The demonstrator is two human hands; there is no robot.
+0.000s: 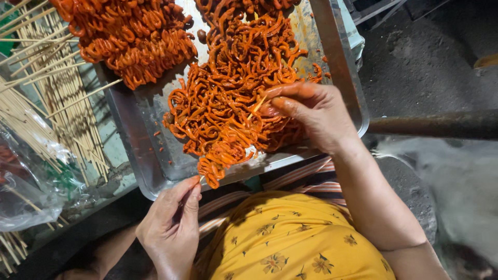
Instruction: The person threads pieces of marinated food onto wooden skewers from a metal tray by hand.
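Note:
My left hand (pixel 171 223) pinches the near end of a thin bamboo skewer (pixel 228 142) at the tray's front edge. Orange-red marinated curly strips (pixel 215 168) are threaded on the skewer near that hand. My right hand (pixel 311 111) pinches the skewer's far tip over a pile of the same strips (pixel 233 88), pressing a strip onto it. The pile lies on a metal tray (pixel 140 135).
A second heap of skewered orange strips (pixel 129 36) lies at the tray's back left. Loose bamboo skewers (pixel 52 88) are spread to the left, with a clear plastic bag (pixel 31 181) beside them. A dark pipe (pixel 436 124) crosses at right above the grey ground.

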